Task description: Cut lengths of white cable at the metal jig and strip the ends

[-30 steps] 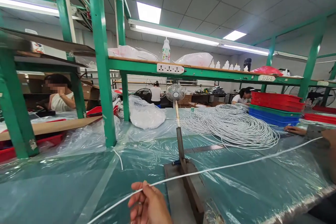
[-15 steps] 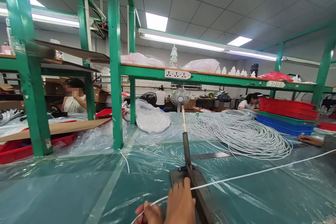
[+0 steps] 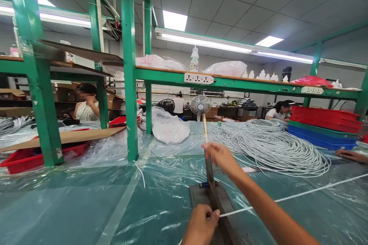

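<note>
Two hands at work, frame bottom centre. Our left hand (image 3: 201, 224) pinches white cord (image 3: 287, 198) against cutter base (image 3: 198, 195), fingers clenched on it. Our right hand (image 3: 220, 157) reaches up, fingers closed around cutter lever (image 3: 207, 149). Cord runs taut toward right frame edge across table (image 3: 86, 206). Risk we judge: left fingers sit just beside blade; a slip there could nick them, or cord could shift and cut crooked.
</note>
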The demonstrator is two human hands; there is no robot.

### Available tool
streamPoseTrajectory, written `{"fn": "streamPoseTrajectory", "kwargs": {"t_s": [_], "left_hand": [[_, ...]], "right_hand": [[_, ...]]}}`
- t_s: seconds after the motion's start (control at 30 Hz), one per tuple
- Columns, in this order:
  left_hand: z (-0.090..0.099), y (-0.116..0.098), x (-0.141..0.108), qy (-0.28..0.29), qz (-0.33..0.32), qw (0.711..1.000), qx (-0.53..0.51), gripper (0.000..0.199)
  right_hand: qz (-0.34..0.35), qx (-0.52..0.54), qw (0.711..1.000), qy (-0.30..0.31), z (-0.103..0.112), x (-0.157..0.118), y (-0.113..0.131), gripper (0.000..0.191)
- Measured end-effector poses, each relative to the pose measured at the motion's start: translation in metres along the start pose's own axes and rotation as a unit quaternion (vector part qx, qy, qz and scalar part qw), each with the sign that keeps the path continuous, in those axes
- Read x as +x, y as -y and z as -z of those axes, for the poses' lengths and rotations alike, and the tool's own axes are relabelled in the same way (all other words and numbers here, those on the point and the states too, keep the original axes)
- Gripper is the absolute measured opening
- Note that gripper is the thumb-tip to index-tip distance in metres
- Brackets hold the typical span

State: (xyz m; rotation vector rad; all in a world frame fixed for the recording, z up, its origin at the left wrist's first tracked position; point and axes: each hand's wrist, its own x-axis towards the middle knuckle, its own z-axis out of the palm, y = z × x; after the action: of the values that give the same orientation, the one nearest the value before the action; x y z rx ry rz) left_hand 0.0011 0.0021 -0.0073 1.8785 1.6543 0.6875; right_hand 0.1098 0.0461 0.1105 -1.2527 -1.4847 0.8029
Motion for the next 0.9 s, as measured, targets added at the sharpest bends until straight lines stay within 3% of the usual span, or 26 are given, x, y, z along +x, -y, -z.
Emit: {"fn": "streamPoseTrajectory", "kwargs": {"t_s": [0.03,0.1,0.2,0.3,0.43,0.57,0.67,0.77,0.9], "left_hand": [[-0.003,0.003,0.004,0.013,-0.017,0.999,-0.026,0.029],[-0.008,0.010,0.012,0.025,-0.037,0.996,-0.075,0.030],[-0.016,0.021,0.024,0.031,-0.019,0.991,-0.127,0.032],[-0.021,0.026,0.029,0.051,-0.003,0.984,-0.172,0.035],[-0.023,0.026,0.030,0.052,0.010,0.980,-0.189,0.035],[-0.024,0.021,0.028,0.044,0.021,0.981,-0.188,0.034],[-0.023,0.013,0.023,0.003,0.039,0.983,-0.182,0.035],[-0.017,0.003,0.017,0.009,0.049,0.983,-0.176,0.034],[-0.005,-0.006,0.010,0.041,0.047,0.982,-0.180,0.033]], "right_hand": [[-0.013,0.018,0.998,-0.059,0.010,0.024,0.006,0.023],[-0.059,0.034,0.991,-0.118,0.024,0.072,0.011,0.021],[-0.129,0.045,0.983,-0.120,0.031,0.123,0.006,0.025],[-0.166,0.081,0.978,-0.096,0.024,0.145,-0.001,0.029],[-0.185,0.137,0.972,-0.053,0.014,0.147,0.002,0.035],[-0.180,0.172,0.966,-0.068,0.018,0.134,0.017,0.041],[-0.154,0.212,0.964,-0.041,0.039,0.105,0.035,0.047],[-0.153,0.245,0.957,-0.001,0.068,0.054,0.050,0.043],[-0.193,0.210,0.958,0.029,0.088,-0.038,0.051,0.014]]}}
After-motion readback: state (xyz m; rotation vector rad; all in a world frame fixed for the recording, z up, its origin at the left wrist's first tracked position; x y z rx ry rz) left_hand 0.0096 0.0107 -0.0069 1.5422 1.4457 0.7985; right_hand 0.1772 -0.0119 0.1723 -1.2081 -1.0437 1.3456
